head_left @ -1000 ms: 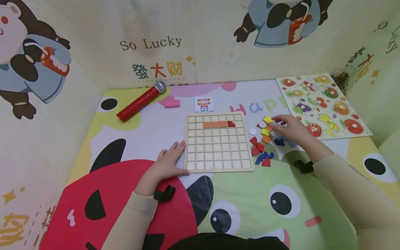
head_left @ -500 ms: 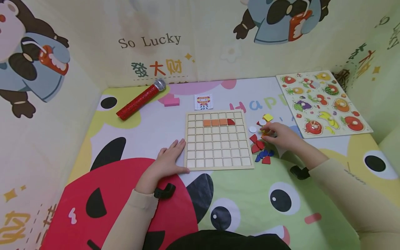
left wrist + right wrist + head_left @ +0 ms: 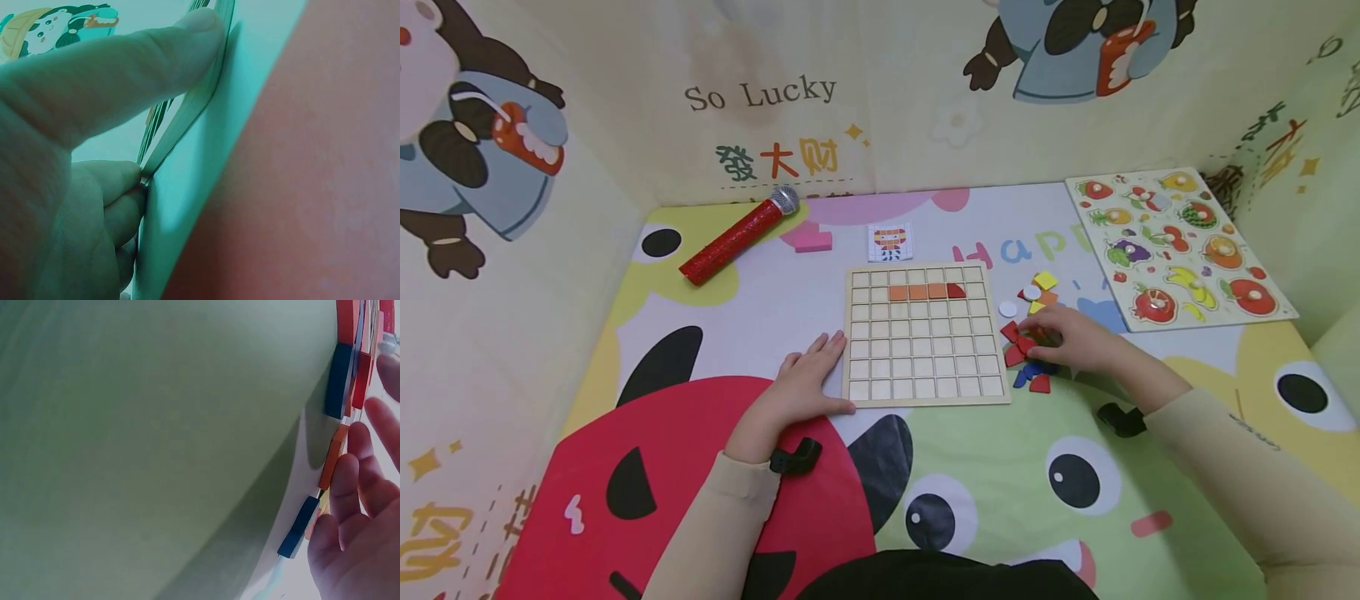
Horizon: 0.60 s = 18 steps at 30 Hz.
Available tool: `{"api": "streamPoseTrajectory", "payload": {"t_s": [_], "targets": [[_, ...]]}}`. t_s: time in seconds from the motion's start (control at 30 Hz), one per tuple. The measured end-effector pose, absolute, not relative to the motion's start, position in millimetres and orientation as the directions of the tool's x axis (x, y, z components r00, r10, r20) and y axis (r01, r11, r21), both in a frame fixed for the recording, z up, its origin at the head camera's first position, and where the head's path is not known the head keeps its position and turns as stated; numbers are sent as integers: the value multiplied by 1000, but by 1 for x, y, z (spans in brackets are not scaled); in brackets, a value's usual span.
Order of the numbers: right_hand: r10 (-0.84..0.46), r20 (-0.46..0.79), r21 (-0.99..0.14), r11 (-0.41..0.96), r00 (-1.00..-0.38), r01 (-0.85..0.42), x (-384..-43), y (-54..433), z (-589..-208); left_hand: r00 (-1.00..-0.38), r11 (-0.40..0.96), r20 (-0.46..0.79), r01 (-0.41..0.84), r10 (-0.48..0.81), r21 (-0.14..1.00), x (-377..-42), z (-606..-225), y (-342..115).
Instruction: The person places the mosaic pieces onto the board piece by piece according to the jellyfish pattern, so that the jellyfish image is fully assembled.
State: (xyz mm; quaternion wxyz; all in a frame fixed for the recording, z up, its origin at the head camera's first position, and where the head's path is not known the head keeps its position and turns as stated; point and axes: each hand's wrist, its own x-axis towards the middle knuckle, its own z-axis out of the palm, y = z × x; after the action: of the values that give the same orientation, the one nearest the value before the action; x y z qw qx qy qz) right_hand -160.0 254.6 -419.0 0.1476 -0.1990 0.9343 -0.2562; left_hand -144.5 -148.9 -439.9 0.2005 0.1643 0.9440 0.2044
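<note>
My left hand (image 3: 805, 379) rests at the left edge of a wooden grid board (image 3: 923, 367), fingers spread; the left wrist view shows its thumb (image 3: 169, 59) along the board's side. Three orange squares (image 3: 917, 292) and a red quarter-round piece (image 3: 956, 291) sit in one row near the board's top. Right of the board, my right hand (image 3: 1078, 337) reaches over a loose pile, fingertips at the red pieces (image 3: 1015, 354). Its fingers are loosely bent in the right wrist view, beside an orange piece (image 3: 333, 456) and a blue piece (image 3: 299, 528). The hand covers part of the pile.
White round pieces (image 3: 1007, 309) and yellow pieces (image 3: 1045, 280) lie beyond the right hand. A small pattern card (image 3: 891, 242) is behind the board. A red microphone (image 3: 737, 237) and a pink block (image 3: 813, 242) lie back left, a fruit puzzle board (image 3: 1180, 250) back right.
My right hand has moved from the yellow pieces at the pile's far end back toward the red and blue ones, nearer to me. The left hand has stayed at the board.
</note>
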Motion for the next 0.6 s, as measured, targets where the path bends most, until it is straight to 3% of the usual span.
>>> {"api": "streamPoseTrajectory", "payload": {"t_s": [0.6], "targets": [[-476, -167, -500, 796, -864, -342, -158, 256, -424, -868, 861, -304, 233, 394, 452, -145, -442, -150]]}}
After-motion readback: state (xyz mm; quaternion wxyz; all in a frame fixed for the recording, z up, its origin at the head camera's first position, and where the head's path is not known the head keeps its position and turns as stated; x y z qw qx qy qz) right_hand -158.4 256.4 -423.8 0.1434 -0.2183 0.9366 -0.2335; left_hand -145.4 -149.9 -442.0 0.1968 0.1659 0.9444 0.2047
